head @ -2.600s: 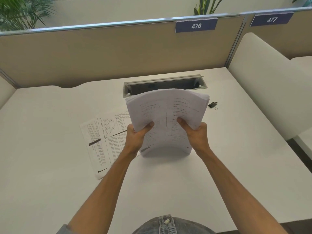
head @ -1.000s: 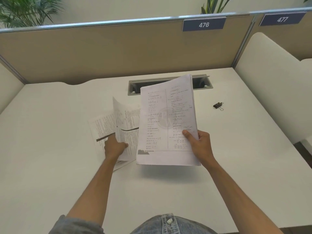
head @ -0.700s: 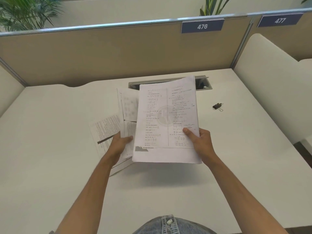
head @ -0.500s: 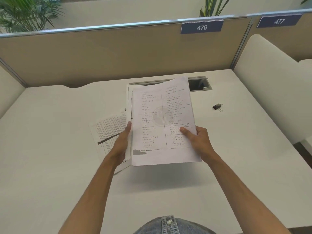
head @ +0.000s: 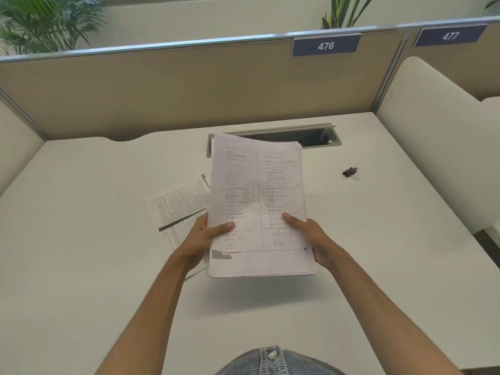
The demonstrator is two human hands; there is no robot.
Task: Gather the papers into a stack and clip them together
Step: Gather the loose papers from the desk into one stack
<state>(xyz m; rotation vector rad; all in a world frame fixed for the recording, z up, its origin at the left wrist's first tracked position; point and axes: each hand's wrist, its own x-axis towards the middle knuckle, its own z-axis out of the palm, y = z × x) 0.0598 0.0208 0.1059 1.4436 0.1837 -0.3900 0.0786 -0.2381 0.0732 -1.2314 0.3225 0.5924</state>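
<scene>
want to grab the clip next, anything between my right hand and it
Nothing visible. The binder clip lies alone on bare desk, up and to the right of the right hand. That hand is busy gripping the paper stack, though.

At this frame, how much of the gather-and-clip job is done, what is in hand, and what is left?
Partly done. Most pages are gathered into one stack, held above the desk by the left hand and right hand. Left to do: at least one loose printed sheet lies on the desk beside the stack, and the binder clip sits untouched to the right, so nothing is clipped yet.
</scene>
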